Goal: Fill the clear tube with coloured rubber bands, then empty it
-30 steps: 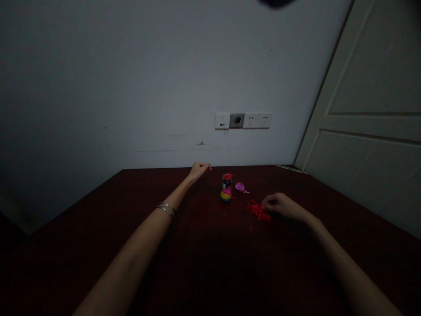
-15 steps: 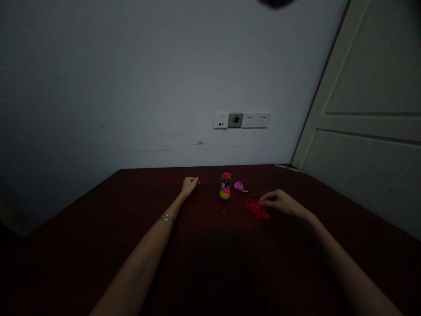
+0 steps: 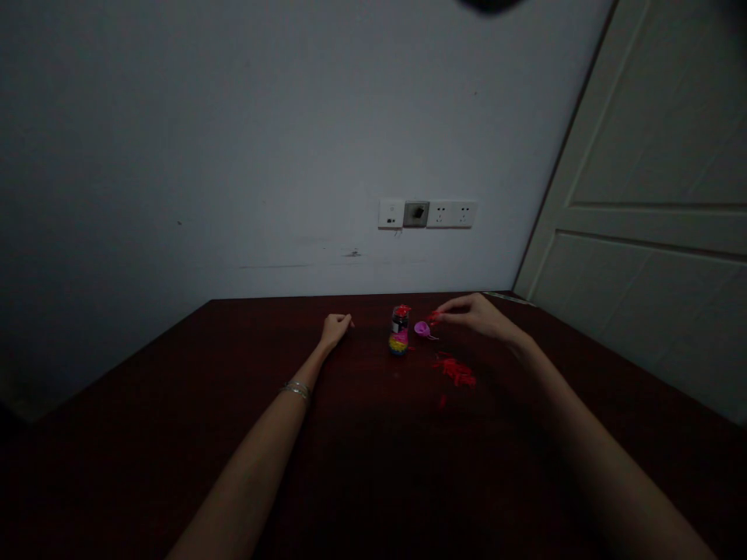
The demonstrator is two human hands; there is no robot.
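My right hand [image 3: 475,315] is raised above the table, its fingertips pinched on a few thin red strips [image 3: 433,317]. Below it lies a loose pile of the same red strips [image 3: 457,372]. A small purple cup-like piece with a thin tail [image 3: 422,330] sits just left of the held strips. To its left stands a clear jar [image 3: 399,340] with blue, yellow and pink layers low down and red strips at its mouth. My left hand [image 3: 335,330] rests on the table left of the jar, fingers curled in, holding nothing visible.
The dark red table [image 3: 362,451] runs back to a pale wall with a row of sockets [image 3: 428,214]. At the right is a white panelled door [image 3: 654,233]. A few stray red strips [image 3: 442,401] lie nearer me than the pile.
My right hand has lifted from the red pile and moved up and to the left toward the purple piece, carrying a few strips. My left hand has stayed in place.
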